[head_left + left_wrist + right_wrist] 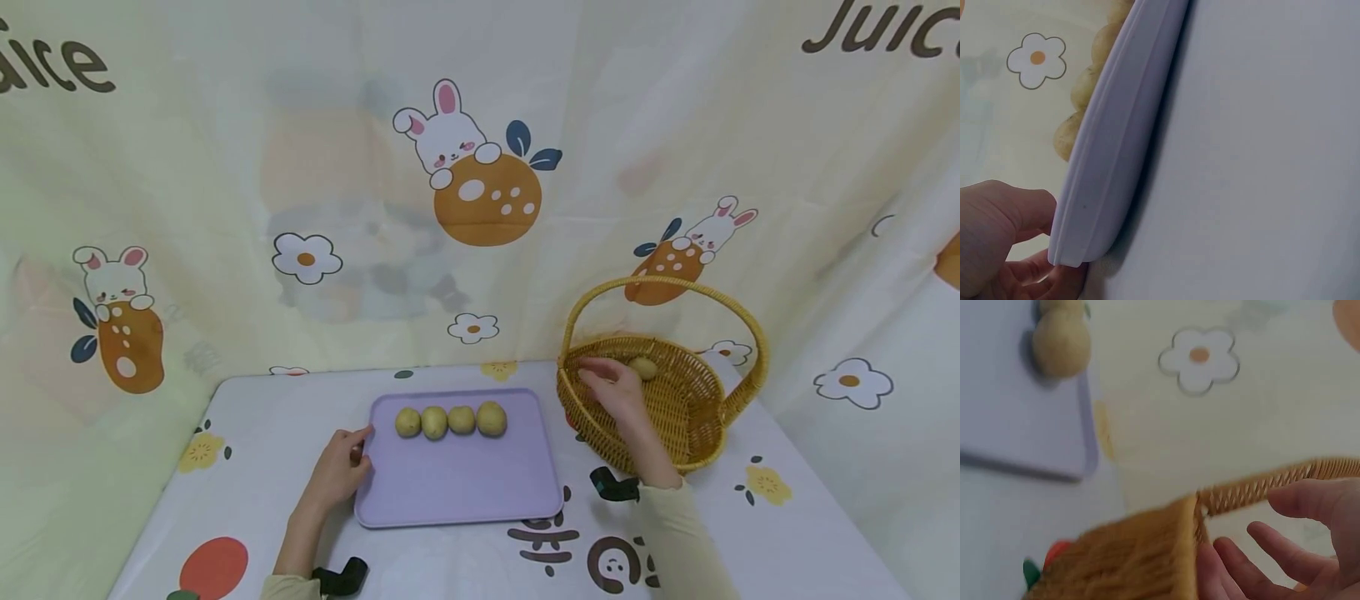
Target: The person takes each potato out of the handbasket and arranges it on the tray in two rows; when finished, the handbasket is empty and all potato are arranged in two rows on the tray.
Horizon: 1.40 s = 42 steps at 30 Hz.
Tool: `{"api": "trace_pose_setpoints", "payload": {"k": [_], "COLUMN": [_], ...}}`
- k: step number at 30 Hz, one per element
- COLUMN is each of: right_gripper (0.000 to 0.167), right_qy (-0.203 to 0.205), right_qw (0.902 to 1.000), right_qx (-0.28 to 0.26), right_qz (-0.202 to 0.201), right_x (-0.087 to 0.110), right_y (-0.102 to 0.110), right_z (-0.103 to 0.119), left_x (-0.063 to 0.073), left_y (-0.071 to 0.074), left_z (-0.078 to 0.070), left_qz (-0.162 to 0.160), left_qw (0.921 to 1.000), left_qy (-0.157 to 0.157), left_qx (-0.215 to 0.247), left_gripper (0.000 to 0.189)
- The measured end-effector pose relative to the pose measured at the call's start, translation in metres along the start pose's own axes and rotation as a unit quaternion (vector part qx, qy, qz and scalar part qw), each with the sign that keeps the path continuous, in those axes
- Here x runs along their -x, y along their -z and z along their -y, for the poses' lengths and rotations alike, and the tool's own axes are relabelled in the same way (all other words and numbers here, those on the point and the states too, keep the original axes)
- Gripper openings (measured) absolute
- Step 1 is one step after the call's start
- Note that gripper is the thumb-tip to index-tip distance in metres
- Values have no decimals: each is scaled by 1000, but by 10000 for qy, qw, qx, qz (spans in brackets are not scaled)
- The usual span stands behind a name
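At the left end of the desk (255,483), the left hand (336,468) grips the left edge of the lilac tray (465,487), thumb above and fingers reaching under. Four potatoes (461,420) sit on the tray in a row running left to right, nearer its far edge. To the right stands the wicker basket (678,421), its handle (663,281) arching over. The right hand (617,392) reaches inside, fingers loosely bent and apart, nothing visible between them, tips toward the left wall. The lone potato (645,367) lies just right of this hand, nearly round, with no clear long axis; contact cannot be told. The left hand is well apart from it.
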State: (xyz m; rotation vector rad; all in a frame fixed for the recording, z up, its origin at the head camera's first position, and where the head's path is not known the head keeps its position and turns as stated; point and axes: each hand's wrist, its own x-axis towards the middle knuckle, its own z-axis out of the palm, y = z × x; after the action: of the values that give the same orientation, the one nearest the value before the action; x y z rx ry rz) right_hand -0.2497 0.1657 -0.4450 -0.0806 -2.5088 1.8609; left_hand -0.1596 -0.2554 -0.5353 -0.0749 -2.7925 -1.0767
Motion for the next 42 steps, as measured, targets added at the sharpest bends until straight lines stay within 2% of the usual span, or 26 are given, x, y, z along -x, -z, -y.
{"api": "trace_pose_setpoints", "payload": {"k": [4, 12, 18, 20, 24, 28, 34, 42], "right_gripper": [40, 51, 63, 63, 57, 48, 41, 40], "right_qy": [72, -96, -65, -18, 149, 204, 72, -146], "right_qw": [9985, 9951, 9869, 9871, 9881, 9819, 9760, 9812], "right_qx": [534, 967, 1610, 1602, 1508, 1822, 2154, 1920], "right_qz": [-130, -194, 73, 55, -257, -468, -301, -148], "right_x": [-1, -4, -6, -7, -9, -8, -6, -6], "right_y": [6, 13, 13, 13, 14, 16, 19, 16], "right_z": [-9, -23, -33, -36, -39, -40, -43, -42], "left_x": [0, 2, 3, 3, 2, 1, 0, 1], "left_y": [1, 2, 4, 4, 4, 3, 2, 2], "left_z": [-1, -3, -4, -4, -4, -2, -1, 0], "left_qz": [-2, 38, 37, 38, 39, 48, 15, 8], "left_qw": [10000, 10000, 10000, 9999, 9999, 9999, 9998, 9999], "left_qy": [12, 20, 11, -1, -18, -22, -103, -117], "left_qx": [22, 60, 81, 94, 126, 142, 144, 87], "left_gripper": [49, 49, 49, 49, 49, 49, 49, 49]}}
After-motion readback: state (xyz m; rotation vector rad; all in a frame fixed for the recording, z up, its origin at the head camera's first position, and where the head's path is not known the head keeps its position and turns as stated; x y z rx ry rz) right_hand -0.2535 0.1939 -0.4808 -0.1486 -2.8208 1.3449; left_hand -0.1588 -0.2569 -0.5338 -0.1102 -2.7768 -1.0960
